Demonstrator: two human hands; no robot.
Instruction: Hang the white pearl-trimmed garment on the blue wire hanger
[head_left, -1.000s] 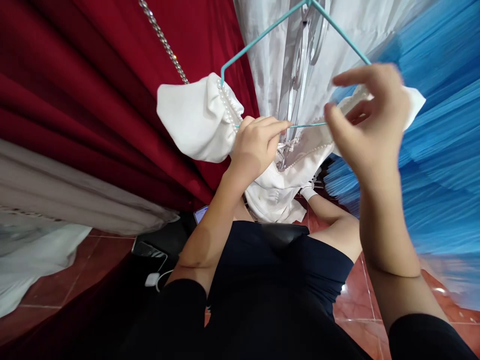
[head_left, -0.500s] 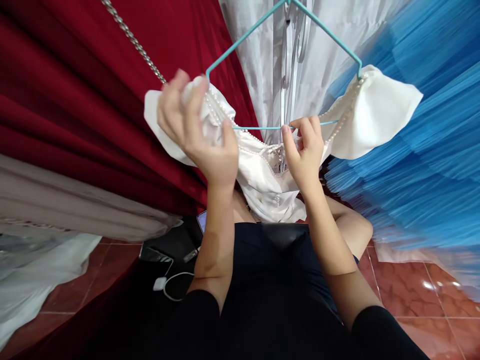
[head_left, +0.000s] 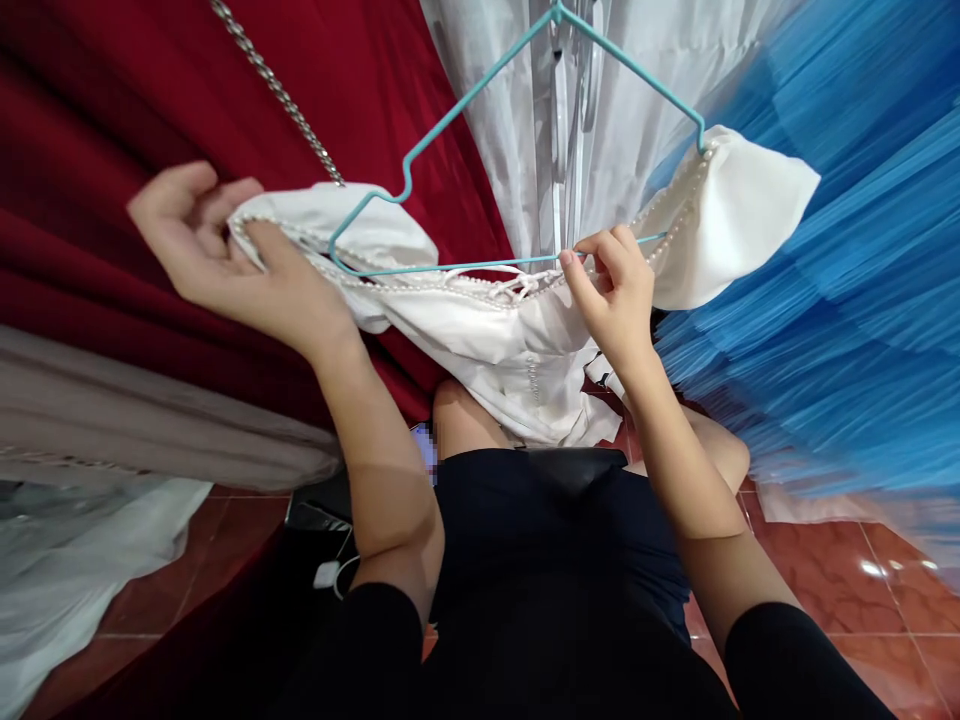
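Note:
A white garment [head_left: 480,330] with pearl-beaded edges hangs before me, its lower part over my lap. A light-blue wire hanger [head_left: 480,90] has its right shoulder inside the right sleeve [head_left: 750,220]; its left end shows outside the left sleeve [head_left: 360,225]. My left hand [head_left: 247,255] is at that sleeve's beaded opening, thumb against the edge and the cloth drawn out to the left; the other fingers are curled behind or beside it. My right hand [head_left: 611,285] pinches the hanger's bottom bar near its middle.
Dark red cloth [head_left: 375,90] hangs on the left with a silvery beaded chain [head_left: 277,90] before it. Blue tulle [head_left: 847,300] hangs on the right, sheer white fabric [head_left: 487,150] behind. A white charger [head_left: 326,574] and cable lie at lower left.
My left hand has moved left and slightly down, drawing the left sleeve away from the hanger, whose left end is now exposed. My right hand keeps its pinch on the bar.

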